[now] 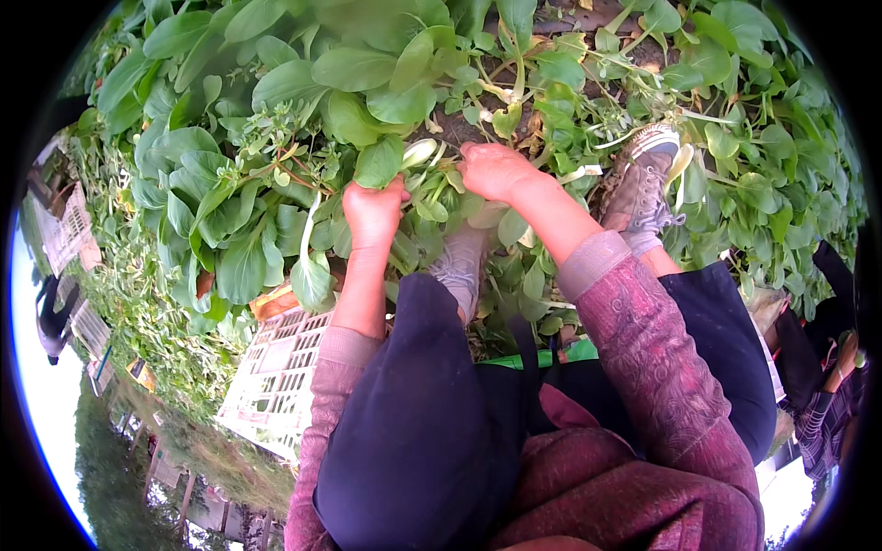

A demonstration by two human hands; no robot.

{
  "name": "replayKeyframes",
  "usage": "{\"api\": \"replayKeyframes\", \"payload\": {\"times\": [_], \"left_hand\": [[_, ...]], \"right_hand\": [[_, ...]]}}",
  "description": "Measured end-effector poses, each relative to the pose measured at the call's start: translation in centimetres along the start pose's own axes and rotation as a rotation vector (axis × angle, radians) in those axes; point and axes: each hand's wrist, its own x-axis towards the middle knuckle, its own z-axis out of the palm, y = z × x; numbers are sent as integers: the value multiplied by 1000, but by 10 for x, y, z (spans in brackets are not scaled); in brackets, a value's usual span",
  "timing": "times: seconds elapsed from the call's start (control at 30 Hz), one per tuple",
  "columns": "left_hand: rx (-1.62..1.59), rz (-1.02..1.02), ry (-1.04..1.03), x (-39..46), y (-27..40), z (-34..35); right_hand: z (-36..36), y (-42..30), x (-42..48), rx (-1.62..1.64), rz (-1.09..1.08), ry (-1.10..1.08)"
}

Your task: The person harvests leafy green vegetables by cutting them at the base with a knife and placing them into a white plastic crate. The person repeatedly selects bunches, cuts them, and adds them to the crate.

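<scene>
My left hand [374,210] is closed around part of a leafy green plant; a round green leaf [380,162] rises over its fingers. Just to the right, my right hand [493,169] has its fingers curled low among small leaves and stems near the soil; what is between its fingertips is hidden. Between the two hands lie a pale leaf stalk [419,153] and small green shoots [433,195]. A loose leaf with a long white stalk [311,265] hangs left of my left hand.
Leafy greens [207,179] grow thickly around both shoes [637,179]. A white plastic crate [275,372] stands at lower left, with more crates [65,227] at far left. Green material [579,350] shows beneath me. Another person's arm [842,361] and dark clothing are at the right edge.
</scene>
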Motion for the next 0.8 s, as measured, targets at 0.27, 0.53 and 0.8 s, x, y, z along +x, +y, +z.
{"api": "replayKeyframes", "payload": {"times": [0.27, 0.53, 0.8], "left_hand": [[-430, 85, -74, -44, 25, -6], [-627, 347, -386, -72, 83, -23], [-56, 350, -760, -46, 152, 9]], "right_hand": [[12, -27, -58, 1313, -69, 313], [-24, -18, -92, 1352, -194, 494], [-55, -21, -113, 1394, -339, 615]]}}
